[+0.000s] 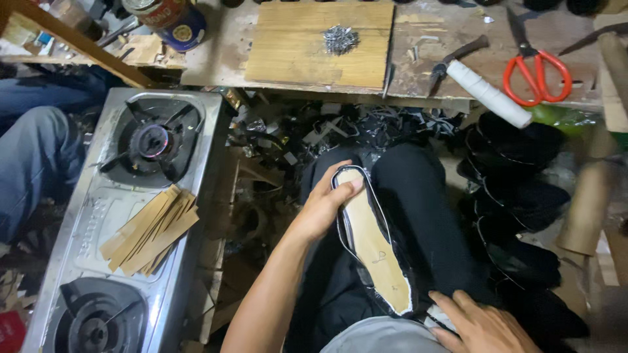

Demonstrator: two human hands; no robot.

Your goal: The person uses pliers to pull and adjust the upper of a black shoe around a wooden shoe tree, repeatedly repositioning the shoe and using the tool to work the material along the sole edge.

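The left hand point(324, 206) has its grip pinched on the toe end of a shoe upper point(373, 242) that lies sole-up along the person's lap, the thumb pressed on the tan insole point(371, 243) and the fingers curled over the black edge. The right hand point(481, 323) rests at the heel end of the same piece, fingers loosely spread and flat against the dark trousers point(418, 196), touching the edge there; whether it actually clasps anything cannot be told. The insole faces up, pale and narrow, framed by the black material folded around its rim, running from near the knees back toward the person's waist. Just to the right, on the floor, a pile of black shoe pieces point(517, 189) is stacked, well apart from the hands. To the left stands a steel two-burner gas stove point(196, 216), and a fan of thin tan strips point(150, 229) lies on its top between the burners. Beyond the knees, black scraps point(307, 134) litter the floor under the bench point(222, 52). On the bench sits a wooden board point(294, 46) carrying a small heap of nails point(340, 39); further right lie a knife with a white-wrapped handle point(487, 91) and red-handled scissors point(536, 68). A round tin point(173, 19) stands at the bench's left end. At the far left edge, another person's blue-trousered leg point(33, 157) shows.
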